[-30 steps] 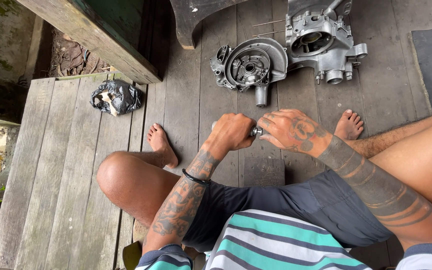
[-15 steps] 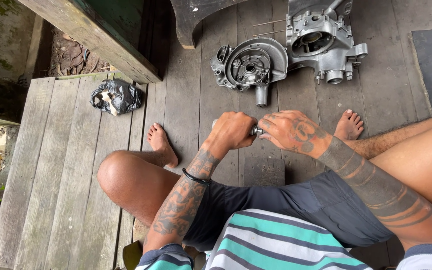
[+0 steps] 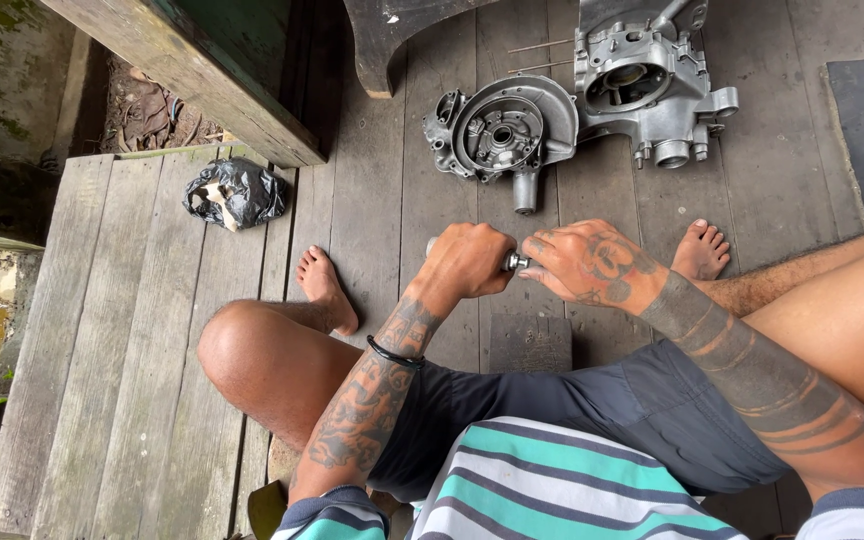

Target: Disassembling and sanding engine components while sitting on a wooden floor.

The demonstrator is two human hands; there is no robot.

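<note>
Nothing shifted: left hand (image 3: 467, 262), right hand (image 3: 592, 265) both clamped on small silver metal shaft (image 3: 515, 262); slipping, it could drop between grey floorboards (image 3: 372, 190).

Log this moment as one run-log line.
left hand: fist shut on small metal cylindrical part | right hand: gripping its other end | grey cast-metal engine casing: untouched on weathered wooden plank floor

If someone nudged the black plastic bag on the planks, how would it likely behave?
The black plastic bag looks crumpled and thin, so it would probably fold and slide rather than roll. It seems to hold only a small lump, so it is likely light. It lies well away from the left hand and right hand, on rough wooden planks that may snag it.
</note>
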